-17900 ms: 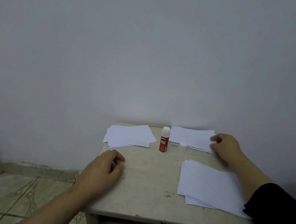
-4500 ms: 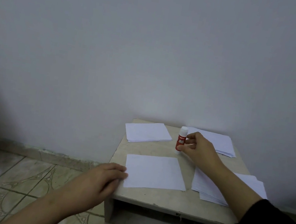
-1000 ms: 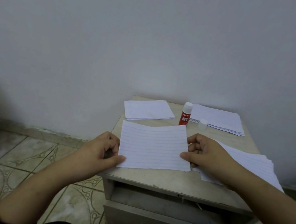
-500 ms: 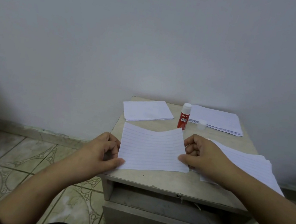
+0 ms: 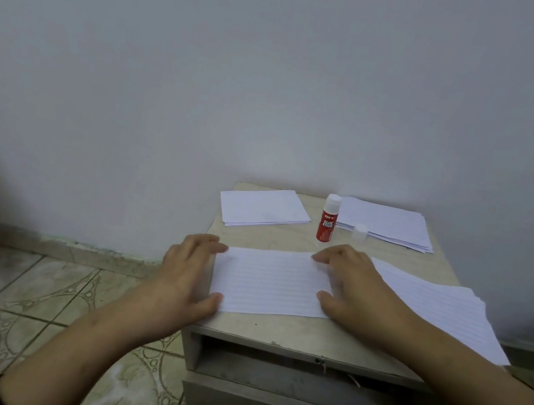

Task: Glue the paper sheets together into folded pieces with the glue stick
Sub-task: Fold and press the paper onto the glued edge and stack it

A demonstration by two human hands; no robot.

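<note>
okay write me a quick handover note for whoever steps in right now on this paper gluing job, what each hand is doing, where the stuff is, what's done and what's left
Left hand: fingers straight, at the left edge of the lined sheet.
Right hand: flat on its right edge.
The sheet lies at the front of the small table.
Glue stick stands upright behind it, apparently uncapped; a small white cap sits beside it.
Paper piles: back left, back right, front right.
Done: one sheet laid out.
Left: finish this piece, then work through the remaining sheets.

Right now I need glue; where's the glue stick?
In the head view, the glue stick stands upright at the table's back, between two paper stacks, beside its loose cap.
</note>
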